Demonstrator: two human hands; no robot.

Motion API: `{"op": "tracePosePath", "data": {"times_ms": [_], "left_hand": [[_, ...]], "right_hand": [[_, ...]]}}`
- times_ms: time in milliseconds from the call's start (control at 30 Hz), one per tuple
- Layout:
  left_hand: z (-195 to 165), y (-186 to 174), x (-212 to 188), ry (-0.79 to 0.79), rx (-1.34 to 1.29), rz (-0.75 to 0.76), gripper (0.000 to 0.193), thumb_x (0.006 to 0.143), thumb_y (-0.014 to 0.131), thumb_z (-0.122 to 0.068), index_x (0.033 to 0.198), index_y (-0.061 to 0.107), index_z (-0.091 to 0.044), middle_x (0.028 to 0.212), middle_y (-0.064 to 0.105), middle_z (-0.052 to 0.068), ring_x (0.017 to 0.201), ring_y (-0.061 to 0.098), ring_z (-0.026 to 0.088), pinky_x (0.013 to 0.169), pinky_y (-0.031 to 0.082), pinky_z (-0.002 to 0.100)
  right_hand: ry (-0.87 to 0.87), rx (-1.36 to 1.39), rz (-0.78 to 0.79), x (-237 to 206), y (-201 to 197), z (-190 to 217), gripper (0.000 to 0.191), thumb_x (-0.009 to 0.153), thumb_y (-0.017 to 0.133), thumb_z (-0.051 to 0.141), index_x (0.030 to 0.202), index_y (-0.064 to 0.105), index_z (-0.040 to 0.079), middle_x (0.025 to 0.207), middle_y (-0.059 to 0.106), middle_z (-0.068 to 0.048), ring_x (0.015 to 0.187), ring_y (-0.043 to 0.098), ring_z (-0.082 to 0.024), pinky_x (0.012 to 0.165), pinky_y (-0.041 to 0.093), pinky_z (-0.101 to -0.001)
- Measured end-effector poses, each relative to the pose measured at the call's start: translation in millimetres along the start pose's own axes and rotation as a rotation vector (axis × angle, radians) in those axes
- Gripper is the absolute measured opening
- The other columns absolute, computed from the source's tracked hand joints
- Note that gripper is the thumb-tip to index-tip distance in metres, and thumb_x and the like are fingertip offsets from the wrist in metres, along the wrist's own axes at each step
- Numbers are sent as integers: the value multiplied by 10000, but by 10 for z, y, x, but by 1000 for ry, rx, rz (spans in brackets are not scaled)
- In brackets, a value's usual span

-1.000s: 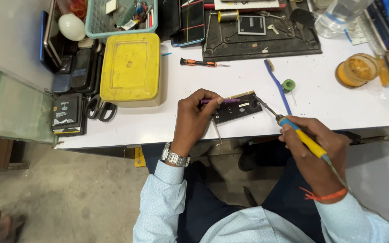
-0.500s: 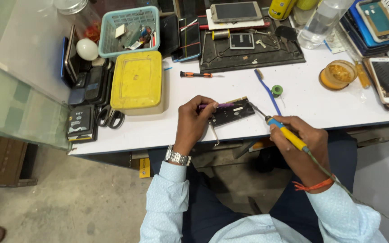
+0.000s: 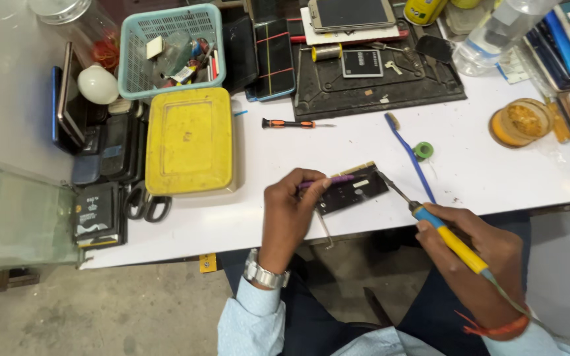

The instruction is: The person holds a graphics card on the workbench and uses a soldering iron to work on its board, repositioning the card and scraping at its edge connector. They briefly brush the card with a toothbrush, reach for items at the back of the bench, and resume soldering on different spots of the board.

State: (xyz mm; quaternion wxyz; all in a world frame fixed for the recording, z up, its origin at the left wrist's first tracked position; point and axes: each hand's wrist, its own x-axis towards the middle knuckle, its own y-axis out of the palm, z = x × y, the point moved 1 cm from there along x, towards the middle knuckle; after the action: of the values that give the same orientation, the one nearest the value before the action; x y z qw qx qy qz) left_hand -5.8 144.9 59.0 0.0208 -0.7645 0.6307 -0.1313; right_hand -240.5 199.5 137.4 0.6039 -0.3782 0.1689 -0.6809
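A dark circuit board (image 3: 354, 188) lies near the front edge of the white table (image 3: 364, 142). My left hand (image 3: 288, 214) rests on the board's left end and pinches a thin purple tool (image 3: 331, 180) laid across it. My right hand (image 3: 479, 264) grips a soldering iron with a yellow and blue handle (image 3: 446, 236); its metal tip (image 3: 387, 181) touches the board's right edge. A thin wire hangs from the board over the table edge.
A yellow lidded box (image 3: 189, 140) and scissors (image 3: 146, 201) lie to the left. Behind are an orange-handled screwdriver (image 3: 295, 123), blue toothbrush (image 3: 411, 153), green tape roll (image 3: 423, 150), black work mat (image 3: 377, 72), teal basket (image 3: 166, 46), amber round tin (image 3: 521, 122) and several phones.
The view has shifted, so the table sits lower and larger in frame. Both hands keep their grips at the board; the iron tip stays at its right edge.
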Motion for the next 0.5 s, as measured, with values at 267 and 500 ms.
{"op": "tracePosePath", "data": {"times_ms": [267, 500], "left_hand": [[-30, -84, 101, -9, 0, 40, 154, 906, 774, -135, 987, 758, -5, 814, 782, 83, 712, 734, 107, 629, 577, 238], [-6, -98, 64, 17, -9, 49, 166, 899, 783, -138, 996, 759, -6, 825, 785, 80, 721, 729, 104, 633, 571, 237]], "right_hand": [[101, -8, 29, 111, 40, 37, 296, 847, 777, 78, 1120, 742, -29, 907, 781, -140, 786, 770, -158, 652, 594, -243], [52, -46, 23, 74, 35, 35, 297, 852, 788, 89, 1118, 743, -36, 887, 772, -150, 741, 756, -158, 618, 572, -249]]}}
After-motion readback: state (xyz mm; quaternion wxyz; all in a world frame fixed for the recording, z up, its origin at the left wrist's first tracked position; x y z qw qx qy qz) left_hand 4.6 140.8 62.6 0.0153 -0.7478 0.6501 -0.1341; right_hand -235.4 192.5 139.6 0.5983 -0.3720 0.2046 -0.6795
